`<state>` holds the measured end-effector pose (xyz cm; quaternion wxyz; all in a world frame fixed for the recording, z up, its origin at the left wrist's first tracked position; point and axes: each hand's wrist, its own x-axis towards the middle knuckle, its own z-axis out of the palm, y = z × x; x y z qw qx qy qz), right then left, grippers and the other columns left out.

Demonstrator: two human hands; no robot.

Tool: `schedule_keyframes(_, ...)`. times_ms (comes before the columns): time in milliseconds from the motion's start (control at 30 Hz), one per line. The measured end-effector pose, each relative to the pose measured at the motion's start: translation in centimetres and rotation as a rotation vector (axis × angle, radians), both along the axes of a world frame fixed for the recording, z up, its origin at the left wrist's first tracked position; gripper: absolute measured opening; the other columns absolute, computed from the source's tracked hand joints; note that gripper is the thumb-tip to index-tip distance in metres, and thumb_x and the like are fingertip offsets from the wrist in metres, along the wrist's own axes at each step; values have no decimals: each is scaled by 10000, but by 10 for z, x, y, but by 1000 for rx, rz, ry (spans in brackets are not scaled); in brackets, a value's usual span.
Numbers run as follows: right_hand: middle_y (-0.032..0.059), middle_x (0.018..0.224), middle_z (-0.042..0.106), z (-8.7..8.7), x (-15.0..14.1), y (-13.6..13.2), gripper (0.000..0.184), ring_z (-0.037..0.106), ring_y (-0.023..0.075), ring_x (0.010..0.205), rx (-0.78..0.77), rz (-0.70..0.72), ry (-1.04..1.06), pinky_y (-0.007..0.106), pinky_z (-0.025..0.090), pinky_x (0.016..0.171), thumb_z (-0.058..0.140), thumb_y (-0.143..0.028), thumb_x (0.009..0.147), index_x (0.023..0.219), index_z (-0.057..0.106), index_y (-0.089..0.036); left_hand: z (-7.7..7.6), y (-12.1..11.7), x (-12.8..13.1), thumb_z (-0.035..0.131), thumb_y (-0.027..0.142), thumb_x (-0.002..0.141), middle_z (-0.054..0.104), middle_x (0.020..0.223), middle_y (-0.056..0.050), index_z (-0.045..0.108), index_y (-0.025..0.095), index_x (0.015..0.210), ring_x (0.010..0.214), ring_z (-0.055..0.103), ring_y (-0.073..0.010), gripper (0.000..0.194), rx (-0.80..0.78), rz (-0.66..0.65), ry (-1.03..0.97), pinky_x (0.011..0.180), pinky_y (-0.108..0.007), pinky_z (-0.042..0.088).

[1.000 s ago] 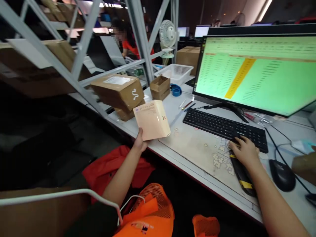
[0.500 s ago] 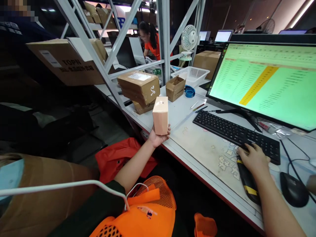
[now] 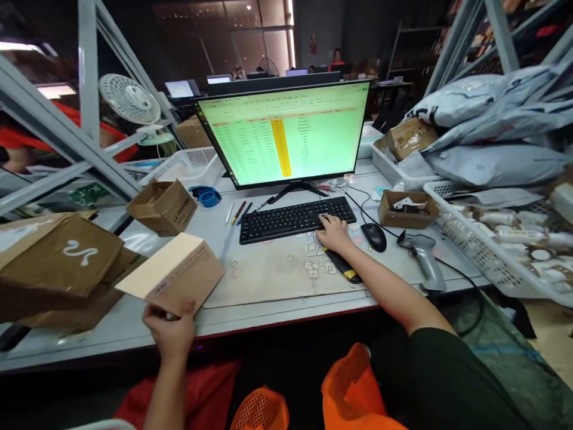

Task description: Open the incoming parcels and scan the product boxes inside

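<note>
My left hand (image 3: 172, 328) is closed round the lower edge of a small pale-brown carton (image 3: 192, 275), held tilted above the front left of the desk. Its cream top and a printed side face me. On the right end of the black keyboard (image 3: 286, 221), the fingers of my right hand (image 3: 335, 233) lie stretched over the keys, holding nothing. A long black object with yellow bands (image 3: 342, 267) lies under that wrist, partly hidden. Behind the keyboard stands a monitor (image 3: 322, 137) showing a spreadsheet with a yellow column.
Right of the keyboard are a mouse (image 3: 373, 237), a barcode scanner (image 3: 425, 257) and a small open box (image 3: 408, 215). A white basket (image 3: 474, 251) of small packages stands farther right. At left are taped boxes (image 3: 62, 257), an open carton (image 3: 172, 209) and a metal frame (image 3: 89, 71).
The view has swung right, from the shelving toward the monitor. The carton in my left hand has turned from upright to slanted, showing its printed side. My right hand stays at the keyboard.
</note>
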<state>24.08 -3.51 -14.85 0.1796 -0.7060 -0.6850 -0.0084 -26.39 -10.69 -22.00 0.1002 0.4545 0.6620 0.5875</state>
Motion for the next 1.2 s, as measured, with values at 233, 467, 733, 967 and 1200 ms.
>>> schedule_keyframes(233, 202, 1609, 480, 1, 2, 2, 594, 459, 363, 1417, -24, 28, 39, 498, 377, 1110, 500, -392, 1028, 1550, 536, -111, 24, -11, 26, 860, 436, 549, 534, 1363, -216, 413, 171, 1265, 1260, 605, -360, 885, 16, 39, -81, 1117, -621, 503)
schedule_keyframes(467, 179, 1582, 527, -3, 3, 4, 577, 443, 370, 1418, -31, 58, 44, 508, 393, 1103, 531, -385, 1008, 1522, 567, -127, 30, -13, 29, 847, 450, 541, 548, 1340, -224, 417, 164, 1261, 1248, 604, -371, 886, -4, 73, -85, 1128, -645, 480)
schedule_keyframes(733, 179, 1593, 518, -5, 5, 7, 572, 485, 360, 1385, -2, 61, 70, 483, 410, 1086, 540, -380, 1002, 1517, 586, -136, 27, -11, 27, 879, 485, 513, 570, 1215, -147, 437, 194, 1231, 1126, 643, -352, 891, -30, 129, -70, 1081, -661, 511)
schedule_keyframes(967, 188, 1597, 506, -5, 4, 5, 505, 409, 372, 1445, -36, 63, 26, 528, 383, 1126, 537, -407, 1006, 1398, 681, -123, 29, -12, 29, 860, 497, 504, 573, 1255, -200, 440, 179, 1208, 1192, 620, -400, 880, -34, 134, -31, 1132, -693, 450)
schedule_keyframes(1200, 203, 1624, 466, -5, 1, 4, 537, 381, 392, 1458, -30, 56, 4, 537, 377, 1120, 535, -420, 994, 1410, 675, -111, 25, -12, 27, 849, 506, 507, 575, 1327, -233, 456, 148, 1275, 1220, 621, -405, 934, -58, 149, -35, 1123, -670, 474)
